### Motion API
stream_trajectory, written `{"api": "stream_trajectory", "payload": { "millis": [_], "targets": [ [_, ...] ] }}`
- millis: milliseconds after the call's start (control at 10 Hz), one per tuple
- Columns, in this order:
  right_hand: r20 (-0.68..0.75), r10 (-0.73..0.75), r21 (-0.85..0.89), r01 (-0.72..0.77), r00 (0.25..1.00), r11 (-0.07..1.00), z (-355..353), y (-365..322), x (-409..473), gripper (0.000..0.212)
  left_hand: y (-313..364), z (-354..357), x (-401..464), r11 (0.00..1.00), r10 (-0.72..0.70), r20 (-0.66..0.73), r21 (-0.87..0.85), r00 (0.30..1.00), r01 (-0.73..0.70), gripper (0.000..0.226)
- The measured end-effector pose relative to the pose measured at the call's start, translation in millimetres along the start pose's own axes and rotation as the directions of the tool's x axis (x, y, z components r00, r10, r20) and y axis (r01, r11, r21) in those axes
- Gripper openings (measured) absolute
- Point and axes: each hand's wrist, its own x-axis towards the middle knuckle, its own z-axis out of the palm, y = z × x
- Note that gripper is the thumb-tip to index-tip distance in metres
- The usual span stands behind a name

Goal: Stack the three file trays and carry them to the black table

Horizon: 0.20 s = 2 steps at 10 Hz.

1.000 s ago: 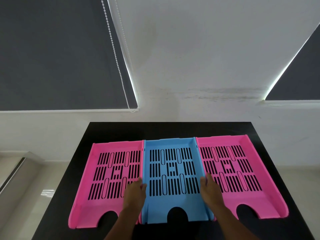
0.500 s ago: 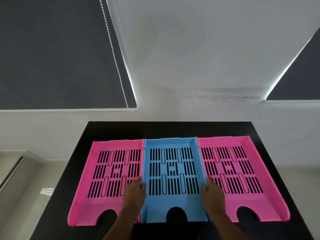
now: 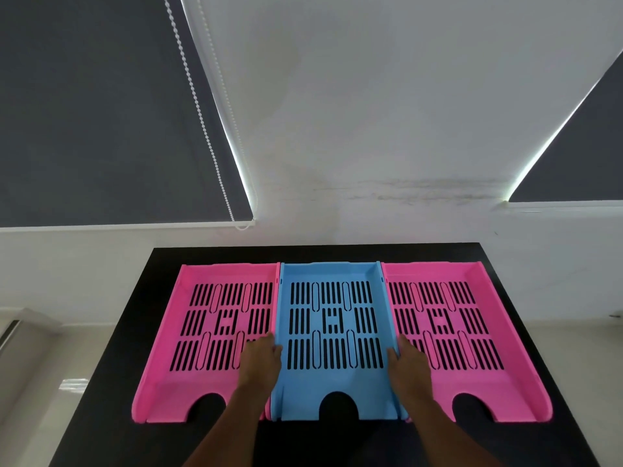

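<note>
A: Status on the stacking job?

B: Barely begun, by my read. Three file trays lie flat, side by side w/ walls touching, on the black counter (image 3: 111, 382): left pink tray (image 3: 188, 332), blue tray (image 3: 332, 382) in the middle, right pink tray (image 3: 472, 382). Nothing stacked yet, nothing carried.

A: Hands?

B: Left hand (image 3: 261, 364) on the blue tray's left wall, right hand (image 3: 409, 364) on its right wall. Fingers curl over the wall tops, thumbs inside the blue tray, rest of each hand over the neighbouring pink tray. So both clamp the blue one, a two-sided hold. Can't tell if it's lifted; its front edge sits level w/ the pink ones, so prob. resting on the counter.

A: What changed vs half a sec ago?

B: Not much. Hands were at the same walls then; now the fingers look wrapped tighter around them. Trays haven't shifted relative to each other. Whole scene sits slightly diff. in frame, which I'd put down to head motion.

A: What's left?

B: Basically everything: blue onto one pink, that pair onto the other (or some such order), then carry the stack. Odd bit: they're already on a black counter, so whether that's the target table or another one out of view, can't say.
</note>
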Motion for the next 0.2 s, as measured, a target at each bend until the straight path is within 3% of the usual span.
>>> {"api": "stream_trajectory", "payload": {
  "millis": [200],
  "targets": [
    [0.047, -0.009, 0.066, 0.006, 0.999, 0.998, -13.0, -10.2, -9.1, 0.035, 2.1, 0.8, -7.5, 0.999, -0.005, 0.002, -0.036, 1.000, 0.005, 0.027]
  ]
}}
